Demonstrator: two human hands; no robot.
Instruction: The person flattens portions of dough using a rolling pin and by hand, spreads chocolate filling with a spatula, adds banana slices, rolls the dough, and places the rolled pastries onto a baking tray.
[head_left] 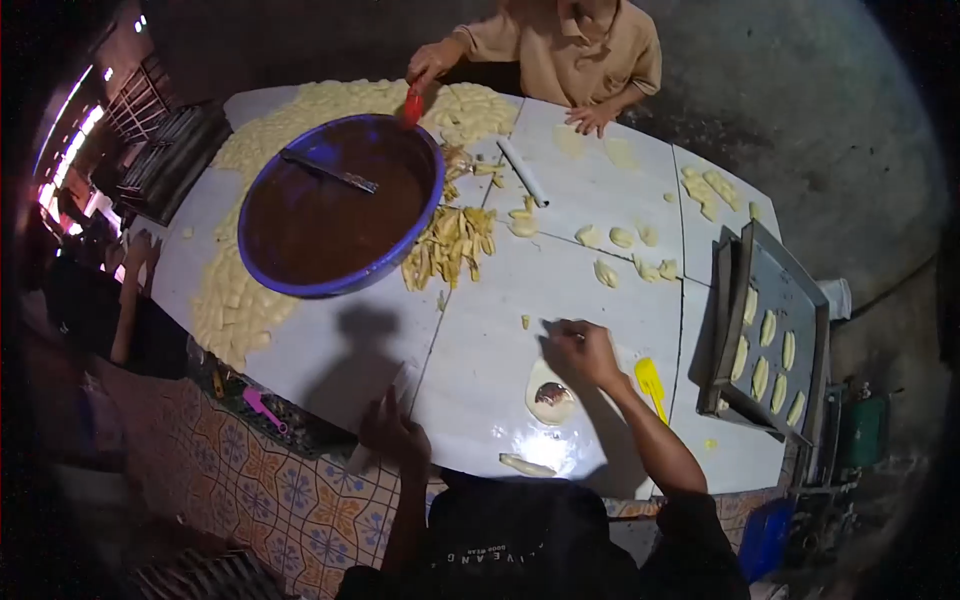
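My left hand [395, 432] is closed at the near table edge around a pale, rod-like thing [405, 380], whose ends show on either side of the fingers. Over the table, my right hand [588, 352] has its fingers curled together; whatever is in them, if anything, is hidden. Just below it lies a flat dough round [538, 408] with dark brown filling [551, 393] on it. A small yellowish piece [525, 322] sits left of the right hand. Right of the round is a yellow scraper [650, 385]. A long filled dough piece [527, 466] rests near the front edge.
A blue basin [438, 205] of brown filling holds a metal-ended tool [330, 172]. Yellow strips [450, 245] and many dough pieces [235, 300] surround it. A white rolling pin [523, 172] lies beyond. Shaped pieces fill a tray [790, 270]. A co-worker's hand [432, 62] holds something red.
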